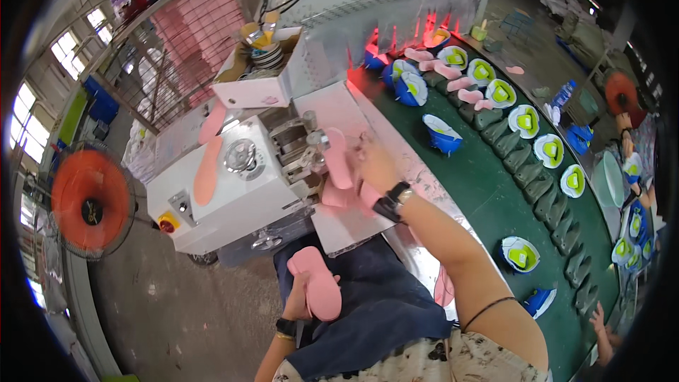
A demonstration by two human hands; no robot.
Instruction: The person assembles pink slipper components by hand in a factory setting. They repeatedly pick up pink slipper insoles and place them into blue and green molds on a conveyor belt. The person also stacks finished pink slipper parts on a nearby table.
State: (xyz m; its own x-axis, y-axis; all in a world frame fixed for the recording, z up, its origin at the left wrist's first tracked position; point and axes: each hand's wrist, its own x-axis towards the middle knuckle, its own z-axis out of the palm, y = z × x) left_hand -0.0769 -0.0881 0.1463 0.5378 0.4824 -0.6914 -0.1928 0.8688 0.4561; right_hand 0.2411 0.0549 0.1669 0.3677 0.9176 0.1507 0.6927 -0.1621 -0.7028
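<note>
My left hand [297, 300] is closed around a pink insole [318, 284], held above the dark blue apron on my lap. My right hand [378, 168] reaches over the work plate beside the machine's metal rollers [316, 150]; its fingers are smeared, and whether they grip anything is unclear. Just left of it, another pink insole [339, 161] stands against the rollers. More pink pieces [338, 196] lie under and beside it, partly covered by my right wrist. The rollers belong to a white machine [230, 194] with a round metal dial.
A long orange insole [208, 173] lies on the machine's top. Behind stands a box [251, 92] with brushes. On the right, a green conveyor [467, 191] carries blue-and-white shoe uppers, dark soles and pink pieces. An orange fan [90, 198] stands left. Other people's hands show at far right.
</note>
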